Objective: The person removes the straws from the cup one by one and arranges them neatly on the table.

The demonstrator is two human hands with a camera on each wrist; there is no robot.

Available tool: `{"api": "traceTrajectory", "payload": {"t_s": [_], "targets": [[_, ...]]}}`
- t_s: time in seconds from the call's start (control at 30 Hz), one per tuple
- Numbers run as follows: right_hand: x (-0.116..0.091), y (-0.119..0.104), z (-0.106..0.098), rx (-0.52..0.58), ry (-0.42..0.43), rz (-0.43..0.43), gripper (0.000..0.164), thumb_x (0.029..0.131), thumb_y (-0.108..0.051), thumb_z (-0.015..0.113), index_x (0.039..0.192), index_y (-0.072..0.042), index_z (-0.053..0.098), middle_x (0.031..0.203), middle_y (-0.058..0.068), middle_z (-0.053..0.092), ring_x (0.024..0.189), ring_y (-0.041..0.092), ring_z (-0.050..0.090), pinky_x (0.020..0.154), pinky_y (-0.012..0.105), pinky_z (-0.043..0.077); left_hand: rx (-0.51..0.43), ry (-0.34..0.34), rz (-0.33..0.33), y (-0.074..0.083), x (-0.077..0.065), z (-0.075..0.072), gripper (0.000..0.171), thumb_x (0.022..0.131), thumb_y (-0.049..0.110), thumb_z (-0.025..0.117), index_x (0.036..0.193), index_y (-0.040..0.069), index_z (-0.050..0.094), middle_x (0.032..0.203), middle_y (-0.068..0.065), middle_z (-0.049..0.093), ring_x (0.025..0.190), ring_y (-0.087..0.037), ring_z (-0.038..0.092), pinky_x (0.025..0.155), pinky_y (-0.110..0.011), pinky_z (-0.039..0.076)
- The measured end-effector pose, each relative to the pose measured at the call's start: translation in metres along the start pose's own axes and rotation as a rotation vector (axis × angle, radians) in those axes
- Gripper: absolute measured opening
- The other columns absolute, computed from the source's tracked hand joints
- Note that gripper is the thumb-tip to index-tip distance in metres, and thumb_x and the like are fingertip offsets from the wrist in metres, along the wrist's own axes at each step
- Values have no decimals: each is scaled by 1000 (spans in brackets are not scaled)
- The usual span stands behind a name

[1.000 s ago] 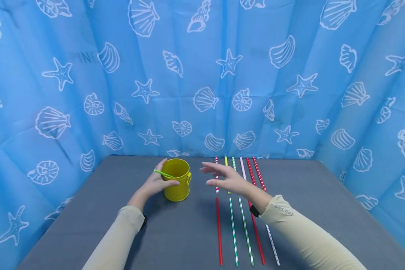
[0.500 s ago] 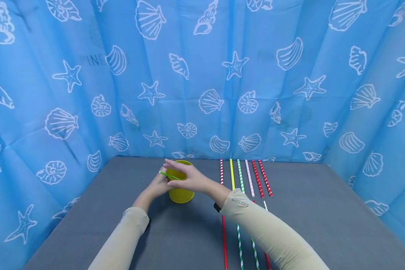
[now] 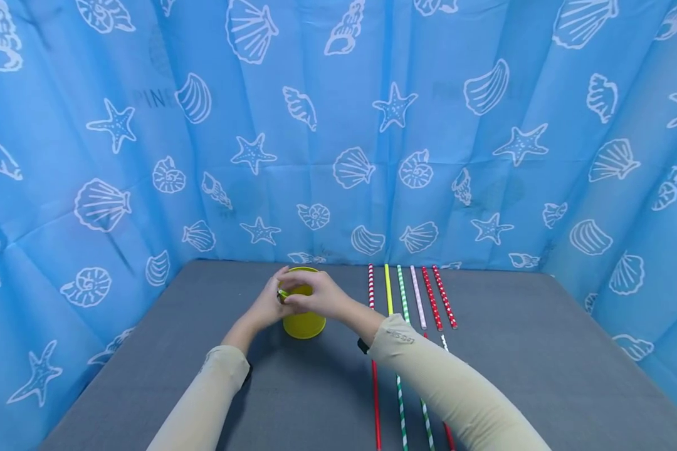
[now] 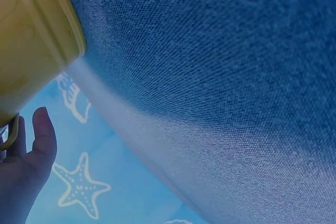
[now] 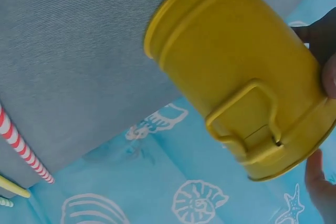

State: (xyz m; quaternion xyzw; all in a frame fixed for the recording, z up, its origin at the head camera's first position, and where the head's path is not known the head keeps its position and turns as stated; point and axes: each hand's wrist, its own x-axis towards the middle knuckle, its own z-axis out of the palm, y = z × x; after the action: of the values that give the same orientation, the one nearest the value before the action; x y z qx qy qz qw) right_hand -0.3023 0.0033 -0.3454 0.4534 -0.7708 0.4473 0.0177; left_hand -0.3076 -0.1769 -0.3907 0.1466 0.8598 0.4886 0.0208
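Note:
A yellow metal bucket (image 3: pixel 303 327) stands on the table's left half. Its wire side handle (image 5: pixel 247 111) faces the right wrist camera. My left hand (image 3: pixel 262 307) grips the bucket's left side near the rim. Over the bucket's mouth reaches my right hand (image 3: pixel 324 295), its thumb and fingers bent apart, the tips meeting the left hand. A short piece of a green straw (image 3: pixel 283 294) shows between the hands; the rest of it is hidden. Whether the right fingertips pinch that straw cannot be made out.
Right of the bucket lie paper straws in two rows: red-striped (image 3: pixel 370 285), yellow (image 3: pixel 388 291), green-striped (image 3: pixel 402 289), pale (image 3: pixel 417 297), red dotted (image 3: pixel 445 297), and a plain red one (image 3: pixel 376 401). My right sleeve covers part of the front row. A blue shell-patterned curtain (image 3: pixel 316 125) surrounds the table.
My right hand has moved left from above the straws to the bucket's mouth. Less of the green straw shows now. The left hand stays at the bucket; the head view has shifted slightly.

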Motion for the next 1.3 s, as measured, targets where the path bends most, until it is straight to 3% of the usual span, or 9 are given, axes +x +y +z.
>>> {"api": "traceTrajectory", "payload": {"t_s": [0.13,0.23,0.37,0.5,0.77,0.97,1.13,1.3], "targets": [[-8,3,-5,-8,44,5,32,90,0,66,122,4,63,107,14,69,100,24,64,90,37,52,-10,23,-76,2,-3,3,104,84,31,78,155,7,7,158,-23,9,142,-42,18,110,-59,26],[-15,3,-11,28,112,5,33,90,2,66,122,3,62,103,15,70,95,24,66,85,33,54,-3,31,-89,3,-4,5,104,83,32,78,155,6,8,157,-23,12,140,-42,22,110,-59,25],[-21,0,-22,83,260,-69,26,87,8,65,113,6,60,97,19,71,88,29,67,78,35,56,-8,33,-101,4,-5,6,102,84,30,78,155,6,8,157,-23,14,139,-41,25,111,-59,24],[-22,-8,-36,151,414,-175,15,86,14,63,97,7,56,95,24,69,89,35,67,80,35,56,-23,34,-111,4,-5,6,103,84,29,78,155,6,8,157,-23,13,139,-40,25,112,-58,22],[-18,-31,-60,216,593,-337,10,84,22,59,86,12,59,94,29,64,96,9,66,86,31,54,-2,32,-138,3,-5,5,104,82,34,79,155,8,9,158,-21,11,142,-40,20,112,-60,20],[-19,-37,-76,181,700,-424,11,82,24,58,91,19,63,94,30,66,93,11,67,84,31,55,-11,23,-123,1,-5,3,104,83,33,78,155,8,8,158,-21,10,142,-41,19,112,-60,18],[-24,-40,-94,109,797,-392,15,84,21,59,99,20,63,97,26,67,87,9,66,75,28,56,-14,17,-128,1,-3,2,105,82,34,79,156,11,7,159,-20,9,142,-39,18,113,-59,18],[-39,-40,-109,96,730,-292,34,83,22,59,117,18,55,109,20,62,85,7,62,69,24,56,-7,10,-129,5,-4,1,106,82,36,78,156,11,6,158,-21,9,142,-41,19,112,-60,18]]}}
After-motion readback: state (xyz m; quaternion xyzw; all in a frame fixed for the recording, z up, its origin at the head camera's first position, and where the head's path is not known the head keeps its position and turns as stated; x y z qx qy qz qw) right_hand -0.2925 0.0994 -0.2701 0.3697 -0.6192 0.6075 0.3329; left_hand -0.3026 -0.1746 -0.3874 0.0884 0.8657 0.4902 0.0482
